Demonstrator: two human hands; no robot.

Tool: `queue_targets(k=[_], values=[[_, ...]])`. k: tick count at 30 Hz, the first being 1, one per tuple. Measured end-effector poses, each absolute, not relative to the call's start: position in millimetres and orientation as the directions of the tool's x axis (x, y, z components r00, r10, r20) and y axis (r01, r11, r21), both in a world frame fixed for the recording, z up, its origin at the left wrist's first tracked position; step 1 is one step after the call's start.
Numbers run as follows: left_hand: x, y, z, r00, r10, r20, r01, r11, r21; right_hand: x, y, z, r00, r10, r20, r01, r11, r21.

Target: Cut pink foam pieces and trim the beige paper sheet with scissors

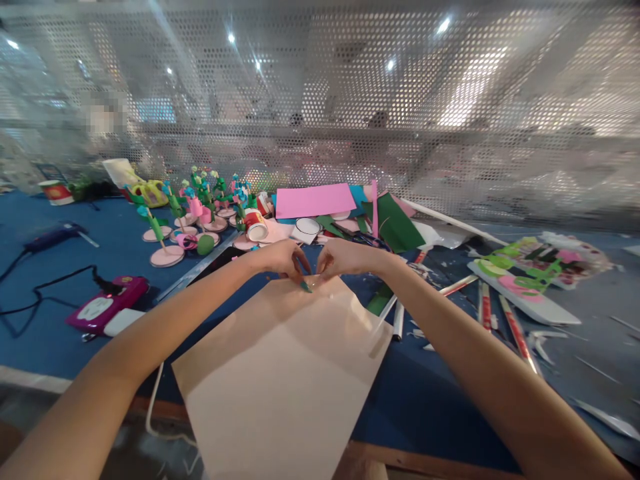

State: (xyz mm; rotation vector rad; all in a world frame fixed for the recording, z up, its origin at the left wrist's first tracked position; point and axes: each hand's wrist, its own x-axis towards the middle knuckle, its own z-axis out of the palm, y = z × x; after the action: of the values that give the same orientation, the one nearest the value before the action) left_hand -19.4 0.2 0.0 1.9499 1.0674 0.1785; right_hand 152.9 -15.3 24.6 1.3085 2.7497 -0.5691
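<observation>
A large pale pink sheet of paper (pixel 285 380) lies tilted on the blue table in front of me. My left hand (pixel 285 259) and my right hand (pixel 343 259) meet at its far edge, fingers pinched together. Between the fingertips sits a small green piece (pixel 305 287), pinched mainly by the left hand. What the right fingers grip is too small to make out.
Several paper flowers on pink round bases (pixel 167 255) stand at the left. Pink (pixel 314 200) and green (pixel 395 223) sheets lie behind the hands. A magenta device (pixel 105 307) with a cord lies at left, paper sticks (pixel 515 330) and a craft board (pixel 525 293) at right. A perforated screen (pixel 350 87) closes the back.
</observation>
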Motion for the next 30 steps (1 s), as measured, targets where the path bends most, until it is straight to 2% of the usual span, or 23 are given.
queue_targets(k=[14,30], values=[[-15.9,-1.7,-0.6,0.661,0.735,-0.154,0.592,-0.384,0.709,151.4,-13.3,20.5,-0.617,0.771,-0.161,0.783,0.579,-0.227],[-21.7,4.4,-3.5,0.67,0.723,-0.169,0.608,-0.402,0.685,156.9,-6.7,15.1,-0.597,0.79,-0.139,0.791,0.55,-0.27]])
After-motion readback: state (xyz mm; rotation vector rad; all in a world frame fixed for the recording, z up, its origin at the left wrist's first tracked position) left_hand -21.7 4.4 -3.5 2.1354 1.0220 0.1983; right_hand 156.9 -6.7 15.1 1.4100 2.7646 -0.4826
